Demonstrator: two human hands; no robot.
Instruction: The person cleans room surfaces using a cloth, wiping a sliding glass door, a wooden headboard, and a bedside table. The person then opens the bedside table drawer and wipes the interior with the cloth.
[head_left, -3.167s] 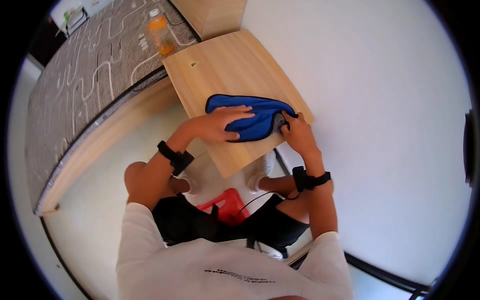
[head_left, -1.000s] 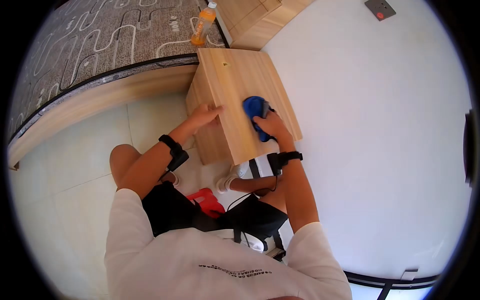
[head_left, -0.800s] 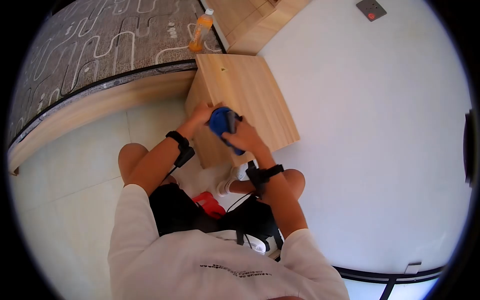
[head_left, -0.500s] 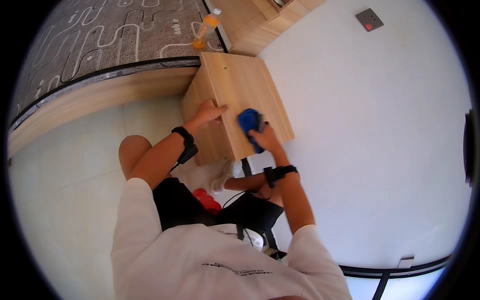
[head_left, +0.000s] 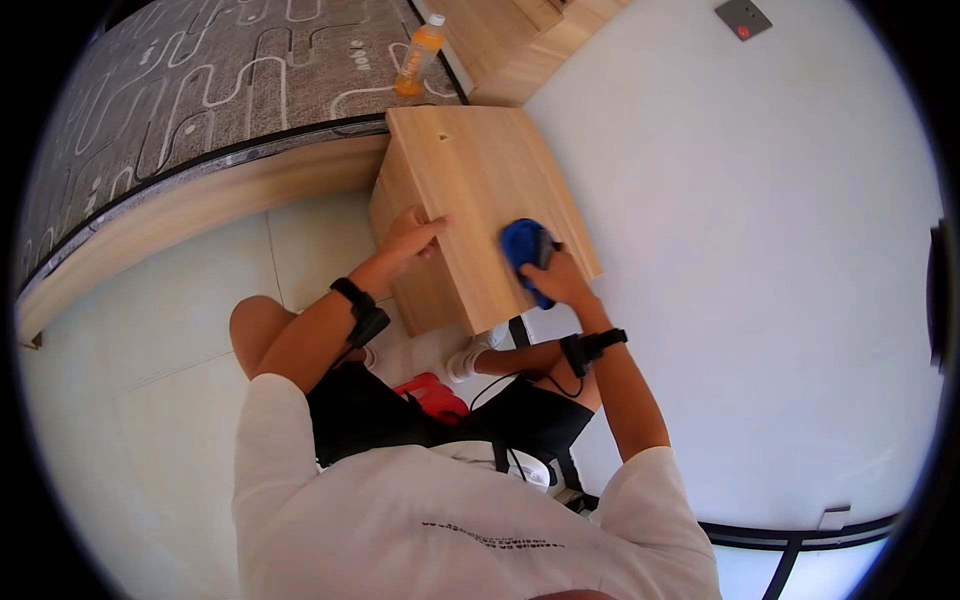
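Observation:
A light wooden nightstand (head_left: 480, 180) stands in front of me, beside the bed. My left hand (head_left: 415, 238) grips its near left edge, thumb on the top and fingers curled at the side. Over the right part of the top, my right hand (head_left: 558, 275) is closed on a blue cloth (head_left: 520, 245) with dark patches. The cloth lies against the wooden surface, and its lower part is partly covered by my fingers.
On the grey patterned mattress (head_left: 230, 80) stands an orange drink bottle (head_left: 418, 58). A white wall (head_left: 740, 270) rises to the right, with a socket plate (head_left: 743, 18). A red object (head_left: 432, 397) lies on the floor between my legs.
My right hand and the blue cloth have shifted slightly right across the nightstand top. My left hand keeps its grip on the edge. The view has moved a little.

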